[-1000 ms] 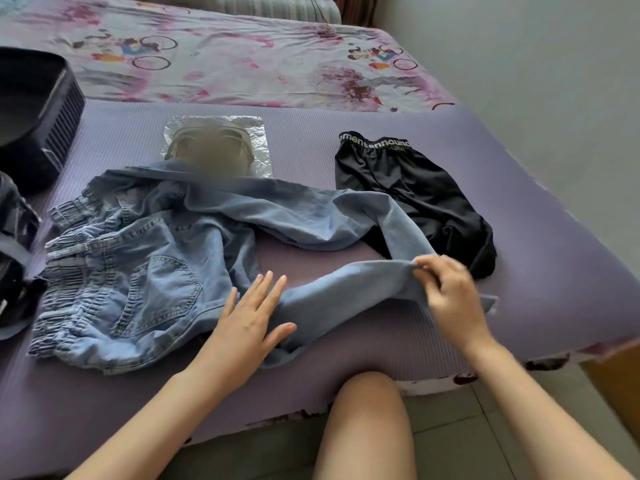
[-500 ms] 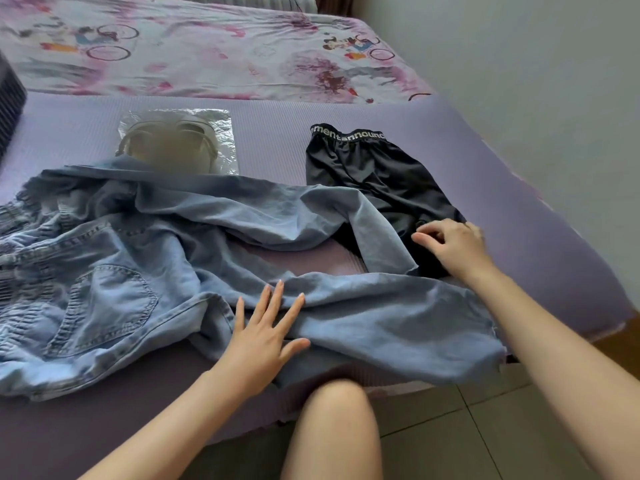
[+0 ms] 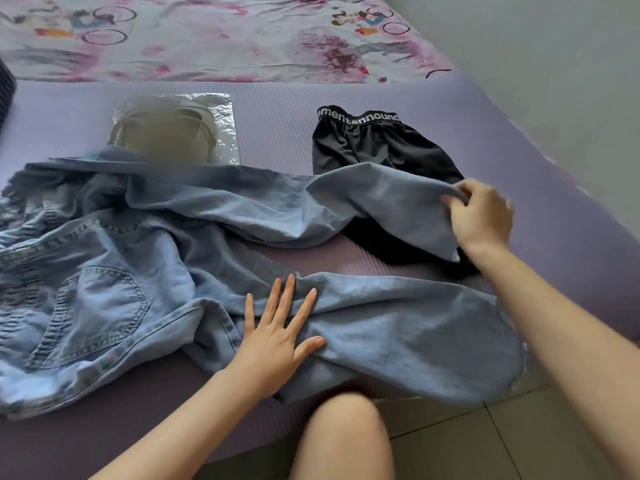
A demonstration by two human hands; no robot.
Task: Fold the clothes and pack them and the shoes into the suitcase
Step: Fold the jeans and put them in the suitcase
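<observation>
Light blue jeans [image 3: 145, 271] lie spread across the purple mat, waist at the left, legs running right. My left hand [image 3: 277, 327] presses flat with straight fingers on the near leg. My right hand [image 3: 479, 216] pinches the hem of the far leg and holds it lifted over black shorts [image 3: 374, 147] with a lettered waistband. Behind the jeans lies a clear plastic bag with a pale item [image 3: 173, 129] inside, partly blurred. No suitcase can be made out in this frame.
The purple mat [image 3: 519, 161] covers the front of a bed with a pink cartoon-print sheet [image 3: 225, 36]. A grey wall runs along the right. A dark object [image 3: 5, 88] shows at the left edge. My knee [image 3: 346, 438] is below the bed edge, over a tiled floor.
My right hand let go of the near leg, which now lies flat, moved up, and has taken hold of the far leg's hem and lifted it. The view shifted right.
</observation>
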